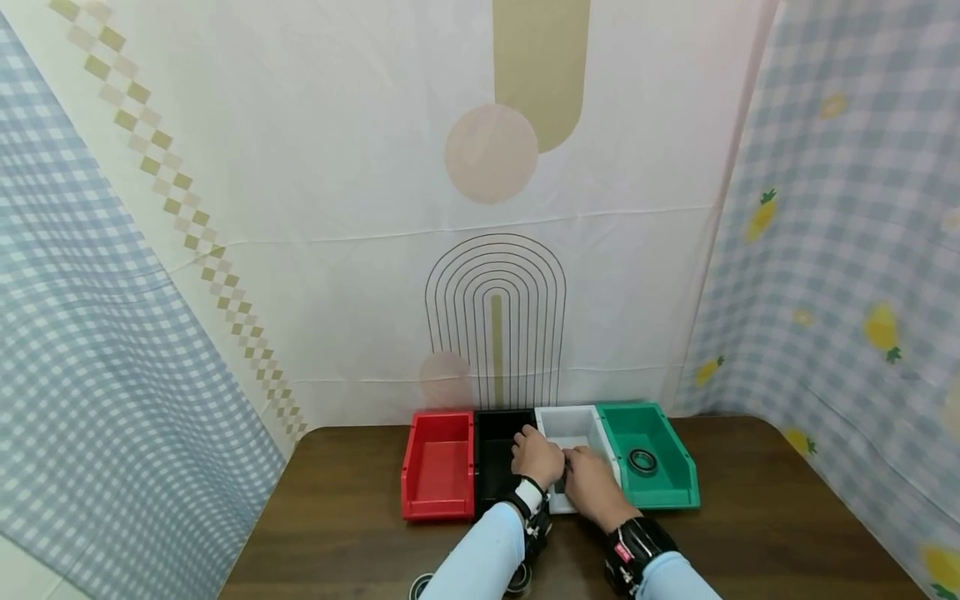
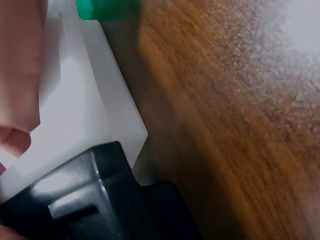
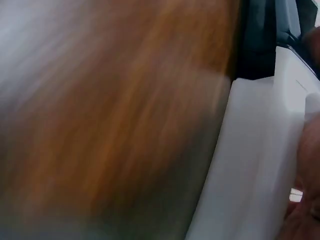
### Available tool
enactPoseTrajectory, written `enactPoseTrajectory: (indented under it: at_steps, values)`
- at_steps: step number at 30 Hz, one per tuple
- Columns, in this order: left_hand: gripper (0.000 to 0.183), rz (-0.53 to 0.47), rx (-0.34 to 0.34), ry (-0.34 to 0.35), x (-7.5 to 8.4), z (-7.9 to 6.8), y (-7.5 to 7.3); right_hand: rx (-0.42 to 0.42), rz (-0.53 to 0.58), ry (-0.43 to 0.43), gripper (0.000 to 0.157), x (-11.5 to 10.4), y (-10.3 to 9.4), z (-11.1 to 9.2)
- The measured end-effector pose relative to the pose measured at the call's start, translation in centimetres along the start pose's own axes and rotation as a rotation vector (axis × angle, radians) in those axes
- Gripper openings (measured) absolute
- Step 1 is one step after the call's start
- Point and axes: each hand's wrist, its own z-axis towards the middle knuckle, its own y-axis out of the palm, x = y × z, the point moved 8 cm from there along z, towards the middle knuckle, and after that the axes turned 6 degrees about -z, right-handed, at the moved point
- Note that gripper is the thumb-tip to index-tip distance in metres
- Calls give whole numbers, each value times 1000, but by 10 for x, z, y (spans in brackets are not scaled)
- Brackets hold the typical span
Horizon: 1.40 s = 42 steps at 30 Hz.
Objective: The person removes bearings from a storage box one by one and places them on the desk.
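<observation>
My left hand (image 1: pixel 537 457) reaches over the divide between the black bin (image 1: pixel 495 442) and the white bin (image 1: pixel 564 421). Close beside it, my right hand (image 1: pixel 592 485) is down in the white bin, its fingertips near the left hand. Something small and dark shows between the two hands, too small to make out, and the hands hide most of the bin floor. A black ring that looks like a bearing (image 1: pixel 642 462) lies in the green bin (image 1: pixel 681 479). In both wrist views only part of each hand shows, at the edge, by the white bin wall.
A red bin (image 1: pixel 438 508) stands at the left end of the row. On the brown table (image 1: pixel 337 500) in front lie two more bearing-like rings, one ring (image 1: pixel 422 586) cut off by the frame edge and the other ring (image 1: pixel 519 577) partly behind the left sleeve. Curtains hang behind and at both sides.
</observation>
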Motion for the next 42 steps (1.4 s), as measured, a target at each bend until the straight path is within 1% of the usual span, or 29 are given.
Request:
enactPoseTrajectory:
  at_steps: [3, 5, 9, 14, 18, 24, 31, 36, 42]
  values:
    - [33, -4, 0, 8, 2, 0, 0, 29, 29, 56, 14, 4, 3, 4]
    - [34, -7, 3, 8, 1, 0, 0, 38, 44, 66, 12, 5, 4, 7]
    - [36, -7, 5, -6, -2, 0, 0, 11, 75, 76, 20, 4, 7, 12]
    - [39, -11, -14, -21, -6, 2, 6, -15, 89, 105, 22, 6, 7, 13]
    - [41, -15, -17, -21, -6, 2, 7, -4, 60, 104, 23, 6, 6, 11]
    - [40, -15, -4, -19, -5, 2, 3, 0, -1, 116, 14, 2, 4, 11]
    - [44, -33, -11, -24, -8, 3, 4, 1, -33, 126, 9, 3, 7, 12]
    - [45, -33, -12, -25, -8, 3, 5, 7, -74, 111, 8, 2, 8, 12]
    - [46, -20, -4, -36, -9, 4, 7, -7, -69, 118, 4, 1, 9, 12]
